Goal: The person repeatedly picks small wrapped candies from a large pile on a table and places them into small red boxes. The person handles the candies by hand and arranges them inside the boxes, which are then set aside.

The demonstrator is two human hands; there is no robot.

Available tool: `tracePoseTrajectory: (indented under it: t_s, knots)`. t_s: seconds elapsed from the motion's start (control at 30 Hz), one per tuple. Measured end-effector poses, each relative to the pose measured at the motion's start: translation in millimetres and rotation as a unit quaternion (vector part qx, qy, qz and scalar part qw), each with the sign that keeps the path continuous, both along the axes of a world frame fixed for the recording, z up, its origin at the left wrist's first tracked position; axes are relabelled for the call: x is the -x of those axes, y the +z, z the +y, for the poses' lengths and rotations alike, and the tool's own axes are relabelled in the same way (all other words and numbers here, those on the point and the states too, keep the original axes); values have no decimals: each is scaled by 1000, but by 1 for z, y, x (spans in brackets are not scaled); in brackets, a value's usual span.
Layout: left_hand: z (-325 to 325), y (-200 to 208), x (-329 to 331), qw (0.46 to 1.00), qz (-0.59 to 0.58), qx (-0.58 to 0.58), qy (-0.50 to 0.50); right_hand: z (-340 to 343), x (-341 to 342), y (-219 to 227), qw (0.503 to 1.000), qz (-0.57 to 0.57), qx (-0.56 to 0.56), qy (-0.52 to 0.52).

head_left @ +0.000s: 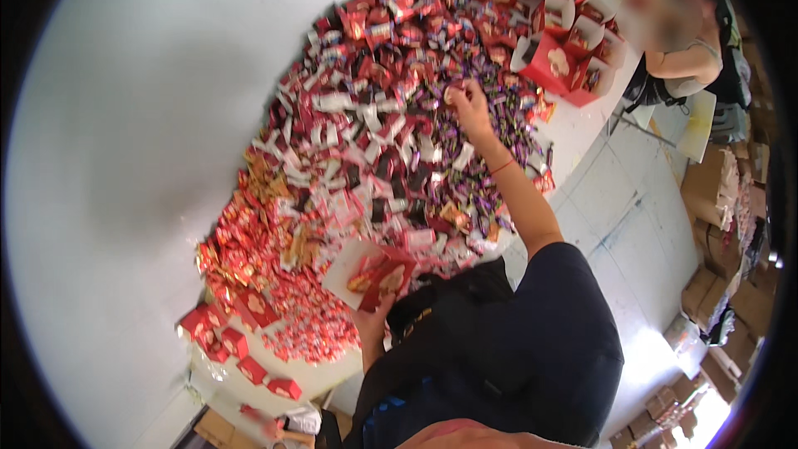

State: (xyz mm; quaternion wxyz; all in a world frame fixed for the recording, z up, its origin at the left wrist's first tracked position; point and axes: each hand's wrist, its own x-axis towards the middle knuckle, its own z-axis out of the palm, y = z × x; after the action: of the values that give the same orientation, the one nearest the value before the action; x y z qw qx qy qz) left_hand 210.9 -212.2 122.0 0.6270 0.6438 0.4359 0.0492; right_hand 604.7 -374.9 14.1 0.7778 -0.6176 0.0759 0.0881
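Observation:
My left hand (373, 320) grips a red gift box (391, 276) from below, its white flap standing up. A few wrapped pieces, one of them gold (359, 284), lie inside. My right hand (471, 112) reaches out over the far right part of a big heap of wrapped candies (378, 137). Its fingers are bent together at small purple-wrapped candies (499, 108); whatever they pinch is too small to make out. Near the box lie pink-and-white packets (341, 206) and small red-and-white candies (312, 316).
Several open red boxes (553, 62) stand at the far right table edge. Closed red boxes (252, 370) lie at the near left. Another person (686, 58) sits at the far right. Cardboard boxes (706, 283) are stacked along the right side, beyond the tiled floor (619, 208).

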Motion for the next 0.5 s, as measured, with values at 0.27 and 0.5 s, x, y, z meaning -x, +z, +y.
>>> tracePoseTrajectory:
  t_s: [0.27, 0.5]
  knots:
    - [-7, 24, 25, 999, 21, 28, 34, -83, 95, 15, 989, 142, -45, 15]
    - [-18, 39, 64, 999, 41, 25, 25, -99, 196, -7, 933, 247, -232, 121]
